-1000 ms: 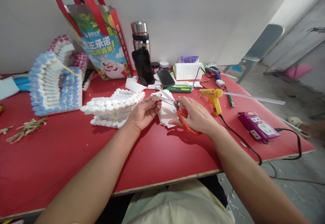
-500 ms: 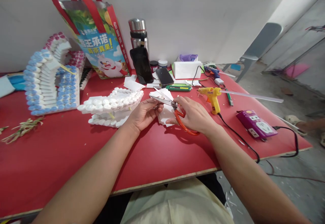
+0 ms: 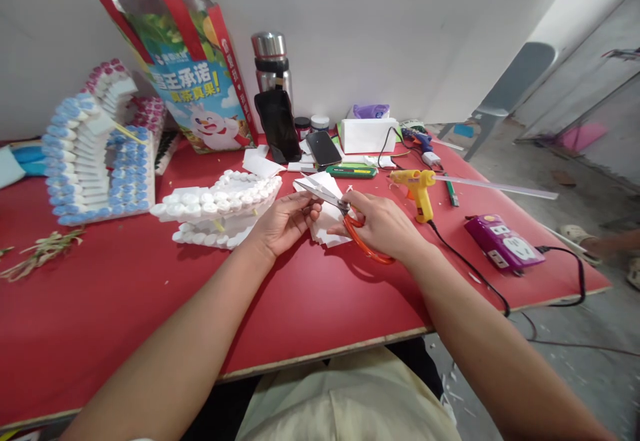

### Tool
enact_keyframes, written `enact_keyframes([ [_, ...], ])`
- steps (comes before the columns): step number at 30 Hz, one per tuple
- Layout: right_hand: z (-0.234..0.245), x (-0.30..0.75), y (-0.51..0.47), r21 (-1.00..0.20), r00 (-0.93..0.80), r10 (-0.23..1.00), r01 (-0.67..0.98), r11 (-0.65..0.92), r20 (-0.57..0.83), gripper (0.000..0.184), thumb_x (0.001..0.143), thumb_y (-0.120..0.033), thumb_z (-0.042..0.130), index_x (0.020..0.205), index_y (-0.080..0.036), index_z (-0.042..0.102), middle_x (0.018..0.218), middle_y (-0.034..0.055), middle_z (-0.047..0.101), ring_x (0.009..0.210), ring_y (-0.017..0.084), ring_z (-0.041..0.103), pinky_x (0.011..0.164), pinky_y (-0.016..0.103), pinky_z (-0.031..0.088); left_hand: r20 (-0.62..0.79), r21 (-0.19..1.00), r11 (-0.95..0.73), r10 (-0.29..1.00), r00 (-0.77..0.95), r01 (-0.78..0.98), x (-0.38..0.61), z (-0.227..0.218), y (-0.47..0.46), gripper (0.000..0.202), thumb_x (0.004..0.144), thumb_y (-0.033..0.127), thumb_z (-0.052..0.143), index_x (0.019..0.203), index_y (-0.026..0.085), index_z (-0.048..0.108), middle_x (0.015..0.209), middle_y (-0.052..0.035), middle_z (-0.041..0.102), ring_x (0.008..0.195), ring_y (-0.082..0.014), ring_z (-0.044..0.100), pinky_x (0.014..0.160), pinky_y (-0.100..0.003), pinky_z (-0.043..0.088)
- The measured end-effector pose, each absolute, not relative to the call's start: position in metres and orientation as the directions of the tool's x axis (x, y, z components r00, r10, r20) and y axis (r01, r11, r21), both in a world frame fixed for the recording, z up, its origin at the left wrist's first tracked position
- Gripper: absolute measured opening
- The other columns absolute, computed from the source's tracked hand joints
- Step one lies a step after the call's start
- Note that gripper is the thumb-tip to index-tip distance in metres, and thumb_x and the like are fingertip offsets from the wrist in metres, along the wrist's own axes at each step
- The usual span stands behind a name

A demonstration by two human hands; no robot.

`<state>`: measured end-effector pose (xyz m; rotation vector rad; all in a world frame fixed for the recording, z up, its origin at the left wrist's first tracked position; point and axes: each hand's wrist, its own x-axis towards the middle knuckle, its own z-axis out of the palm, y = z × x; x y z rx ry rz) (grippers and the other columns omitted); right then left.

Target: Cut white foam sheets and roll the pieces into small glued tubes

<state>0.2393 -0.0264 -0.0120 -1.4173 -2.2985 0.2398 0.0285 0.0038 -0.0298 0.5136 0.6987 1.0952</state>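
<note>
Orange-handled scissors [image 3: 361,236] are in my right hand [image 3: 383,223], their blades parted and pointing up and left. My left hand [image 3: 289,221] is closed, thumb and fingers pinched together right at the blade tips. Whatever it pinches is too small to make out, perhaps a bit of white paper. Below the blades lies a pile of white paper pieces [image 3: 330,228] on the red table. Just left of my left hand stands a white model built of many rounded white pieces [image 3: 200,206], in an upper and a lower tier.
A yellow glue gun [image 3: 421,194] and purple power strip [image 3: 504,244] with cords lie on the right of the table [image 3: 320,301]. Behind are a green cutter [image 3: 351,171], phones [image 3: 324,149], a steel flask [image 3: 270,61] and a bag [image 3: 200,88]. A blue-and-white model [image 3: 100,161] stands left.
The scissor blades have shifted slightly beside my left fingers. Both hands stay in nearly the same place, and the view has tilted a little.
</note>
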Motion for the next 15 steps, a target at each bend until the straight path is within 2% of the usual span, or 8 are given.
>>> enact_keyframes([
  [7,-0.0164,0.2368,-0.0256,-0.343,-0.369,0.892,0.828,0.443,0.259,0.04,0.091,-0.057,0.058,0.105,-0.02,0.063,0.077,0.0063,0.063,0.066,0.021,0.057,0.059,0.028,0.029,-0.224,0.73,0.317,0.948,0.226,-0.605,0.0304,-0.0299,0.0029,0.013,0.086,0.001,0.063,0.085,0.009,0.072,0.077,-0.0073,0.071,0.069,-0.0131,0.071,0.064,-0.019,0.059],
  [15,-0.0205,0.2377,-0.0248,-0.364,-0.384,0.875,0.802,0.474,0.294,0.037,0.093,-0.054,0.058,0.104,-0.019,0.064,0.072,0.0056,0.062,0.064,0.021,0.056,0.059,0.028,0.03,-0.246,0.702,0.35,0.937,0.249,-0.621,0.0293,-0.0316,0.0059,0.008,0.086,0.004,0.066,0.082,0.009,0.07,0.077,-0.0074,0.069,0.066,-0.0108,0.068,0.061,-0.016,0.059],
])
